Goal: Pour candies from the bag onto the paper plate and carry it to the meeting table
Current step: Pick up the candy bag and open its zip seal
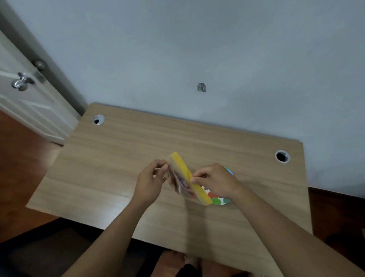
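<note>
Your two forearms reach in from the near edge over one wood-grain counter (104,167), set against a pale blue-grey wall (190,38). At far left stands one white door (1,72) with a metal knob; reddish wood floor (5,167) lies below it. Two round cable holes are in the counter. Your left hand (151,183) pinches one side of the bag (184,180), a clear pouch with a yellow strip, held above the counter. Your right hand (217,180) pinches the strip. One spotted paper plate (221,200) lies beneath, mostly hidden.
</note>
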`<state>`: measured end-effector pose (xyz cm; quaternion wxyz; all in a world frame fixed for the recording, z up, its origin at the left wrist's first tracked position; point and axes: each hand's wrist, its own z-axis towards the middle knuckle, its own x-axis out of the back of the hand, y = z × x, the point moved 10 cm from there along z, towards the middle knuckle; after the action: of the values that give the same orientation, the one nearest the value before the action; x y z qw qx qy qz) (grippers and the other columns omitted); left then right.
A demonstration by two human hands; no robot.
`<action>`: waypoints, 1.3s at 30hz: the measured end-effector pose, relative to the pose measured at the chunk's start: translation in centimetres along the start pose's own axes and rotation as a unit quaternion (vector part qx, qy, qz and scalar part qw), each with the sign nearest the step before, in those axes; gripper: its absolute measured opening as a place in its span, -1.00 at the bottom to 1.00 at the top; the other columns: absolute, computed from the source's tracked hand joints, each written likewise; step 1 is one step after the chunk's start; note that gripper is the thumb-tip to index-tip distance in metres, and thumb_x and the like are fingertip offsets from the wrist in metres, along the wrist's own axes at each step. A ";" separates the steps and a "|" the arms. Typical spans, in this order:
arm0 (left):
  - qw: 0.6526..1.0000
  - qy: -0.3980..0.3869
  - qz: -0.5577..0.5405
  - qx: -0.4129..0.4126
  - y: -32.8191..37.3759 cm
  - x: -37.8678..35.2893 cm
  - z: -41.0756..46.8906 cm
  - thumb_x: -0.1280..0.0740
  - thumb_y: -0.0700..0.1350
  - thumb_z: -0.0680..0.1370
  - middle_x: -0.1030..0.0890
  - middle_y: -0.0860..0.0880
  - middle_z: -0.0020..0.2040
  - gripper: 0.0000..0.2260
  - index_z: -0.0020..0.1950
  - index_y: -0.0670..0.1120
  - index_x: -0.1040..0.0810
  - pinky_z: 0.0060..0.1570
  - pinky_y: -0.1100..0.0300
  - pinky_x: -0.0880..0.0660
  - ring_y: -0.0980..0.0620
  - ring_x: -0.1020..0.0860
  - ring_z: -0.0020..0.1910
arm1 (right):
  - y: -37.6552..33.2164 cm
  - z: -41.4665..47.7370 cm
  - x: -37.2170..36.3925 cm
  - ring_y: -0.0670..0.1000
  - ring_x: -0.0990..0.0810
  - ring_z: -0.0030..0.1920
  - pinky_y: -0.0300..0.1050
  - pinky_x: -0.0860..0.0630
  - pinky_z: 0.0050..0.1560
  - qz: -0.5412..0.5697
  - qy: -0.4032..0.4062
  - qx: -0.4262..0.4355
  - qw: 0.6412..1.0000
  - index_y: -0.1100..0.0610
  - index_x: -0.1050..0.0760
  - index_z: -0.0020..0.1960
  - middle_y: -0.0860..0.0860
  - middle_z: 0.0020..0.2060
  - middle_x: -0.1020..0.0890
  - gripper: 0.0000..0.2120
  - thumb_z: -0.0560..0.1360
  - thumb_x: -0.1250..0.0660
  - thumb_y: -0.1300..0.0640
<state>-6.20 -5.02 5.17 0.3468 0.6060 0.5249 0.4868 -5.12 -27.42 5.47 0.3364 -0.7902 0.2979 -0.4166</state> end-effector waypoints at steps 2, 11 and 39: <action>1.000 -0.001 -0.006 0.031 0.2 -0.4 -0.9 -0.38 -0.08 0.71 -0.68 0.04 0.17 -0.80 0.33 -0.02 -0.62 0.18 -0.24 -0.70 -0.04 -0.69 0.10 | 0.5 -0.6 -0.3 -0.12 -0.57 -0.34 -0.19 -0.54 -0.25 0.039 -0.012 -0.020 0.999 0.09 -0.79 -0.06 -0.13 -0.39 -0.67 -0.91 0.56 -0.55 0.08; 0.966 -0.143 -0.068 0.202 1.2 -7.6 -5.9 -0.47 0.29 0.56 -0.77 -0.24 0.05 -0.43 0.11 -0.25 -0.60 0.08 -0.08 -0.75 -0.23 -0.78 0.08 | 2.5 -3.8 0.1 -0.13 -0.63 -0.32 -0.25 -0.63 -0.19 0.138 -0.014 -0.091 0.986 0.30 -0.75 0.01 0.01 -0.27 -0.71 -0.77 0.51 -0.62 0.13; 0.957 -0.106 -0.208 0.173 1.3 -11.7 -5.8 -0.33 -0.20 0.72 -0.71 -0.42 0.20 -0.73 0.08 -0.44 -0.63 0.09 0.12 -0.74 -0.27 -0.74 0.07 | 4.2 -9.5 3.0 0.00 -0.75 -0.19 -0.20 -0.63 -0.30 0.298 0.174 -0.124 0.930 0.21 -0.61 0.04 0.15 -0.06 -0.77 -0.87 0.66 -0.43 0.13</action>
<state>-11.03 -17.23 5.33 0.3840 0.5822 0.6760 0.2380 -12.65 -34.88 7.66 0.2874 -0.6155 0.6227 -0.3883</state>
